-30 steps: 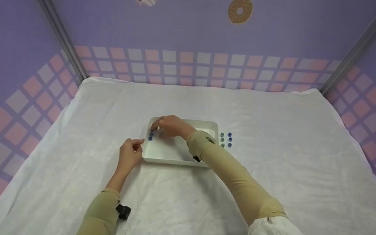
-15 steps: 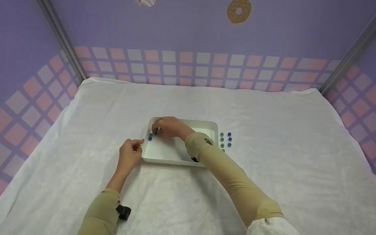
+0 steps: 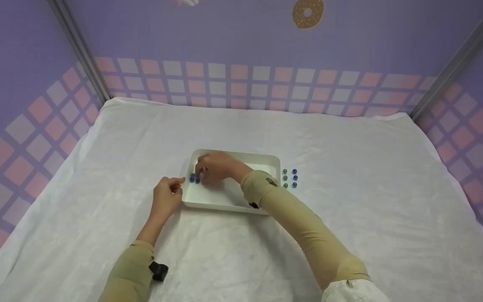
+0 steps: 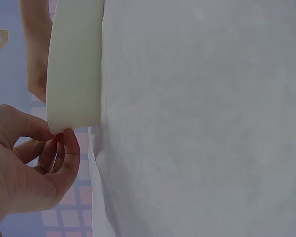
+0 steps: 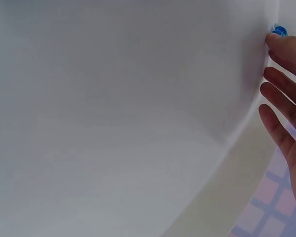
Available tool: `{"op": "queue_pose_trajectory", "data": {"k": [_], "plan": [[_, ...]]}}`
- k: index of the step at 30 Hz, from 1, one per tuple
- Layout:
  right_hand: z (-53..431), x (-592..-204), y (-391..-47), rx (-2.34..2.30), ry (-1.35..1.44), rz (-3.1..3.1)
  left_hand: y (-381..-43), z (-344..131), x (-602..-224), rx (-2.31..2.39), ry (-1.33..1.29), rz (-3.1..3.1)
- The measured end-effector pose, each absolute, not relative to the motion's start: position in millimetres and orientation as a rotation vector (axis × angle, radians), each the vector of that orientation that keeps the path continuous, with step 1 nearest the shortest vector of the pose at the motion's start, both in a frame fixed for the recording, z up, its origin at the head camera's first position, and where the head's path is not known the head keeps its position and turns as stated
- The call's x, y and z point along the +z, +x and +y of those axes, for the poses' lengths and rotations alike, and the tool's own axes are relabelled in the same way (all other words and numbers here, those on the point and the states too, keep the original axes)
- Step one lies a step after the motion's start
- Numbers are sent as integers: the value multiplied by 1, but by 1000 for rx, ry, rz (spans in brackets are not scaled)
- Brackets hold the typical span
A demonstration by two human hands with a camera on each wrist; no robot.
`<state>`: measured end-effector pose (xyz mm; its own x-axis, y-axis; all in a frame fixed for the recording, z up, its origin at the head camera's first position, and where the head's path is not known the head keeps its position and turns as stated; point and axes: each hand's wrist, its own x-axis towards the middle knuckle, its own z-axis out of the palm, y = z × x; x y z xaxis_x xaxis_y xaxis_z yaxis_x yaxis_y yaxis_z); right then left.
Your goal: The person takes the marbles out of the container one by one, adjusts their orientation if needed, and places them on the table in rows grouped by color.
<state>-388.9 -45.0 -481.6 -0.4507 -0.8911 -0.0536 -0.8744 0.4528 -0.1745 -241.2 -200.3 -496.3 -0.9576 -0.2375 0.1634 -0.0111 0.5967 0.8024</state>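
In the head view a shallow white tray (image 3: 216, 195) lies on the white cloth. My left hand (image 3: 167, 197) is at its left side, with thumb and curled fingertips pinching the tray's edge (image 4: 75, 64) in the left wrist view. Inside the tray, along its left wall, blue marbles (image 3: 192, 180) sit close together. My right hand (image 3: 218, 165) reaches over the tray, thumb and index fingertips at a blue marble (image 5: 280, 31) beside the others. The remaining fingers of that hand are loosely extended near the tray wall in the right wrist view.
Right of the tray, green marbles (image 3: 285, 178) and blue marbles (image 3: 294, 178) stand in two columns on the cloth (image 3: 350, 218). My right forearm (image 3: 296, 218) crosses the tray's right front corner. Purple patterned panels (image 3: 241, 37) enclose the back and sides.
My right hand has drawn slightly toward the front of the tray, bringing a blue marble down beside the others at the left wall. My left hand stays at the tray's edge.
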Motion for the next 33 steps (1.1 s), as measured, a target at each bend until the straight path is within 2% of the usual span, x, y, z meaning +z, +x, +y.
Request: {"op": "queue_pose_trajectory", "data": {"k": [6,22,33], "plan": [[-47,-485,-386,-157,-1633,2549,-242,-200,-497,-1295,199,-2573],[-53,-482,-382,-191,-1592,2550,-240,-200,-494,-1293,200,-2585],[-56,-484,-383,-148,-1696,2576,-239,-201,-494,-1286,192,-2584]]}}
